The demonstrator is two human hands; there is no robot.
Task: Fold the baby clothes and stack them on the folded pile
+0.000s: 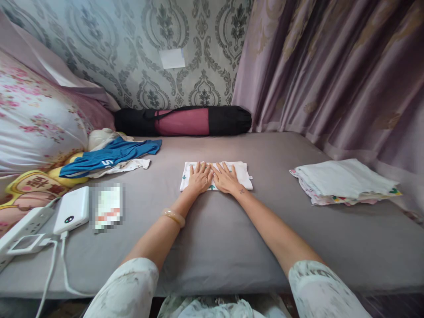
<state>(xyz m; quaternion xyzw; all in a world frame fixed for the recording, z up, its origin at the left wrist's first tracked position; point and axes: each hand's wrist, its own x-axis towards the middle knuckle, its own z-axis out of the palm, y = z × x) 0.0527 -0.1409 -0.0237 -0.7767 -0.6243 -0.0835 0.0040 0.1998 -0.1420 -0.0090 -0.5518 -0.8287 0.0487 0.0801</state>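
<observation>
A folded white cloth (243, 172) with small green prints lies in the middle of the grey bed sheet (225, 234). My left hand (199, 176) rests flat on its left half, fingers stretched out. On the middle of the cloth my right hand (225, 177) also lies flat, fingers spread, its fingertips close to those of the left. Both palms hide part of the cloth. A small tag sticks out from its right edge.
Folded cloths (344, 176) are stacked at the right. Left lie a blue garment (112, 154), a white power bank (72, 210), a power strip (26, 229) with cables and a blurred packet (108, 206). A black and pink roll bag (182, 120) lies along the wall.
</observation>
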